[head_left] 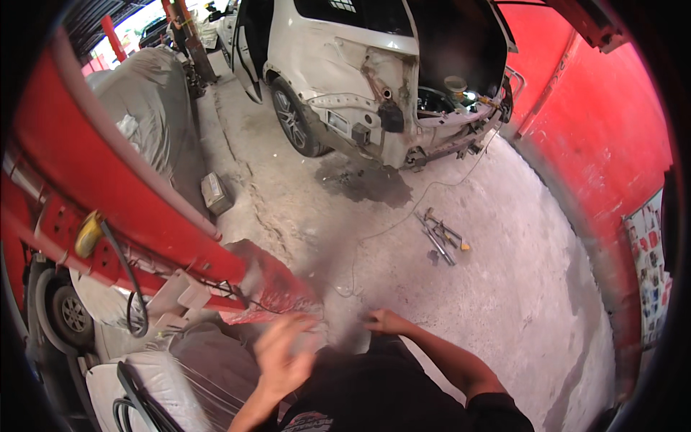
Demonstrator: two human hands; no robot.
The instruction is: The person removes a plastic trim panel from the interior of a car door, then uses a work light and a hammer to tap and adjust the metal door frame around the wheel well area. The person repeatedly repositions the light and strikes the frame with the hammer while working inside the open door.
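My left hand [283, 354] is raised in front of my body at the lower middle, close to the red post's base [277, 288]. Motion smears its fingers, so their pose and anything in them cannot be made out. Just right of it, my right hand [386, 322] is held at my waist with its fingers curled in. Whatever it holds, if anything, is hidden by the fingers and a dark blur. Ahead stands a white car [335, 61] with its rear bumper off and its tailgate area open. Neither hand touches it.
Several metal tools, including a hammer [448, 232], lie on the concrete floor [497, 302]. A thin cable [428, 189] runs across it towards the car. A box [215, 193] sits beside a covered vehicle [147, 101] at left. A red wall [604, 108] bounds the right side.
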